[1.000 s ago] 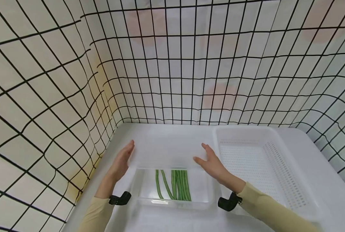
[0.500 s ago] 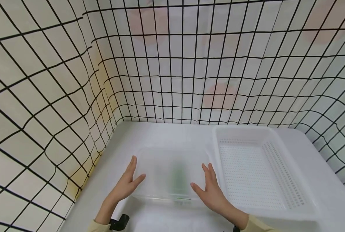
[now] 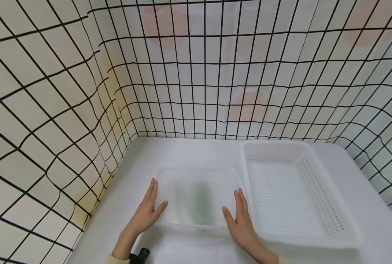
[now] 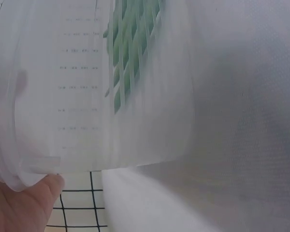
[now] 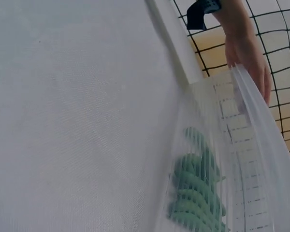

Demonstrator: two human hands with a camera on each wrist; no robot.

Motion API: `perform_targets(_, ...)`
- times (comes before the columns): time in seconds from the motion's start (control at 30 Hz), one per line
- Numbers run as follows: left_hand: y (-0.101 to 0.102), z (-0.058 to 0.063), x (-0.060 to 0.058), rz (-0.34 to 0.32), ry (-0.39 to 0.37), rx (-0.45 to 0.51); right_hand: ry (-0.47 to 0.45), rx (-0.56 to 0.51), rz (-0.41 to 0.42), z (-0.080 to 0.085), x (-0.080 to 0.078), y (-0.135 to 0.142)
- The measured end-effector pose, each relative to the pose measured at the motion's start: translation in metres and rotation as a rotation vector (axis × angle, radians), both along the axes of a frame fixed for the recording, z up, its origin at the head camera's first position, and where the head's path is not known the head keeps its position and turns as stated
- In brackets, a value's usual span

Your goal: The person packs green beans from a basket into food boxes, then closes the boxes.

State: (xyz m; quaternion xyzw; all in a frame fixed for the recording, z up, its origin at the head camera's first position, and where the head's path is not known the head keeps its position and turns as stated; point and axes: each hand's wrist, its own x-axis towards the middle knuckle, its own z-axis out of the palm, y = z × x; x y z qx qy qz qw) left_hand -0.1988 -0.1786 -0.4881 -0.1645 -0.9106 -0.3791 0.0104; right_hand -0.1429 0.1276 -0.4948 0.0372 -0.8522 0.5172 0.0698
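A rectangular, frosted clear plastic container [image 4: 79, 106] stands on the white surface under its translucent lid [image 3: 189, 176]. Long green beans [image 5: 195, 193] lie inside; through the lid they look like a blurred green patch. My left hand [image 3: 145, 212] lies along the lid's left edge, fingers straight and thumb spread over the near corner. At the opposite edge my right hand [image 3: 242, 225] rests with straight fingers and its thumb over the lid. The right wrist view shows the left hand at the far end of the lid rim.
Close by on the right stands a white perforated plastic basket [image 3: 309, 240]. Black wire mesh [image 3: 218, 86] rises at the back and both sides, with pale cloth behind it. The white table surface [image 3: 182, 152] extends around the container.
The lid, raised behind the container with the beans in plain sight, has come down over it. Both hands moved nearer with it, then settled at the lid's sides; the right hand shifted slightly right.
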Motion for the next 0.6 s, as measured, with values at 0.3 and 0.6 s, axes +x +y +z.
perform_targets(0.3,0.006,-0.002,-0.005,0.009,0.016,-0.031,0.082,-0.067,-0.079,-0.008,-0.003,0.000)
perform_targets(0.6,0.004,-0.010,-0.005,0.040,0.041,-0.003,0.197,-0.094,-0.120,-0.031,0.004,-0.005)
